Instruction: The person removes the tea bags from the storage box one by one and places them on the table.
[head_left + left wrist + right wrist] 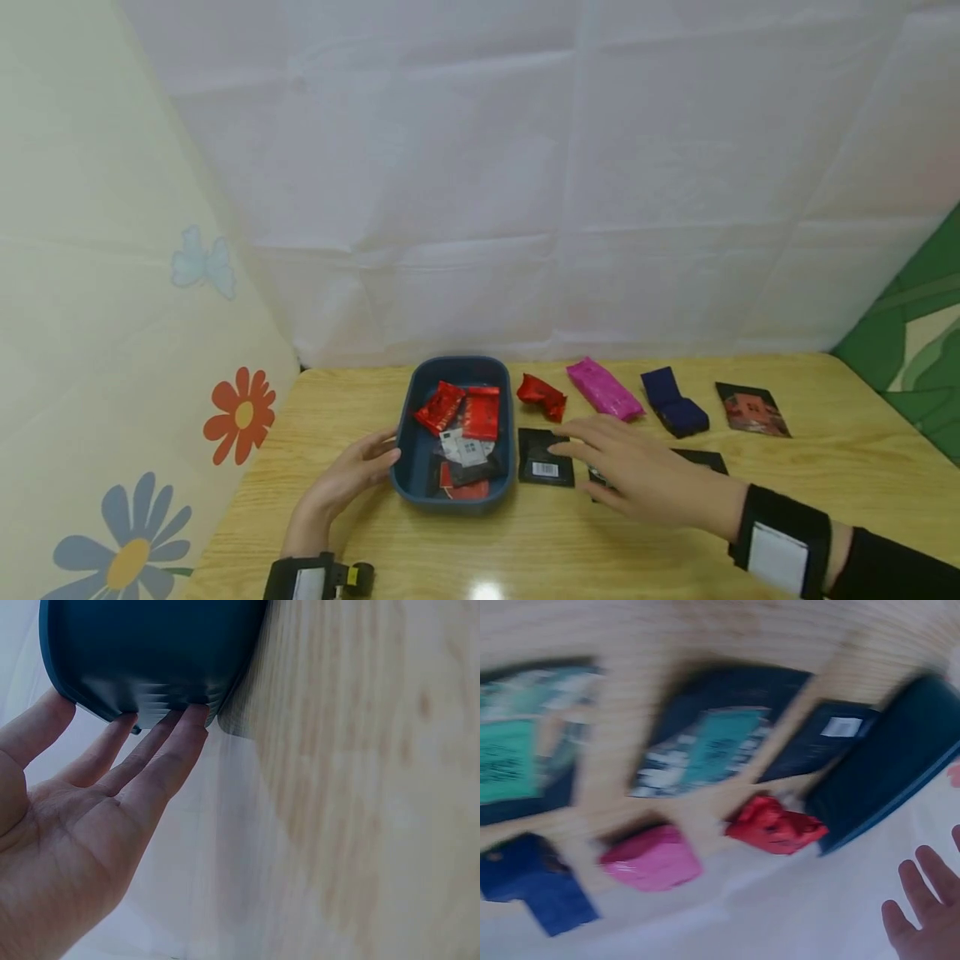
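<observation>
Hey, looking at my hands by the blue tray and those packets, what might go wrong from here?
The left hand only touches the dark blue plastic tray's wall with straight fingers, so the tray may slide if bumped. The right hand hovers over the flat black foil packet with the barcode; flat packets are hard to pinch, and a sweep might knock the crumpled red packet.

Landmark: blue rounded plastic tray point(420, 487) on pale wooden table point(825, 492), several small packets inside. Left hand point(341, 487) at the tray's left wall, fingertips touching. Just right of tray: black flat sachet point(542, 458); right hand point(645, 479) over it. Behind-right of tray, running rightward: crumpled red foil packet point(542, 395), pink foil packet point(603, 389), dark blue packet point(672, 402), dark printed card packet point(752, 409).
</observation>
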A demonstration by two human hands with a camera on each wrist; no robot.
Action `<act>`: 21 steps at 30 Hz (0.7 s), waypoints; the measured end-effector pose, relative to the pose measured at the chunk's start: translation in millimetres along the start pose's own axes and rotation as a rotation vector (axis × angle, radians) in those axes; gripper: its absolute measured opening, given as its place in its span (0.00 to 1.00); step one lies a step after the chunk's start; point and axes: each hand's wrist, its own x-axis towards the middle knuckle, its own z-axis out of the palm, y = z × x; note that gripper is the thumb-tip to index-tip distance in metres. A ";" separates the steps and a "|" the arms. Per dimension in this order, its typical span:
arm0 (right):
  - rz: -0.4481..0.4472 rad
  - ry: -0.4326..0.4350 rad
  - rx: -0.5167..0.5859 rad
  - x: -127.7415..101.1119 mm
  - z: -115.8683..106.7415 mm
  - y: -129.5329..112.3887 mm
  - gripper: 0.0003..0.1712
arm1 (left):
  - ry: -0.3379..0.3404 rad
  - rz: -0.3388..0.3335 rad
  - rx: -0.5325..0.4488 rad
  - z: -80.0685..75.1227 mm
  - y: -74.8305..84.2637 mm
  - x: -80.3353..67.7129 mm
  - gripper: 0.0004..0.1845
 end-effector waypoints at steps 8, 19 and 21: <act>-0.090 0.054 0.001 39.6 -2.5 -15.9 0.28 | -0.018 0.006 0.004 -0.6 1.4 -1.4 0.33; -0.114 0.059 -0.062 77.3 5.5 -23.8 0.29 | -0.008 -0.001 0.017 -1.0 2.2 -1.4 0.33; -0.105 0.053 -0.074 84.5 6.4 -24.6 0.29 | -0.011 0.000 0.013 -0.6 2.2 -1.3 0.33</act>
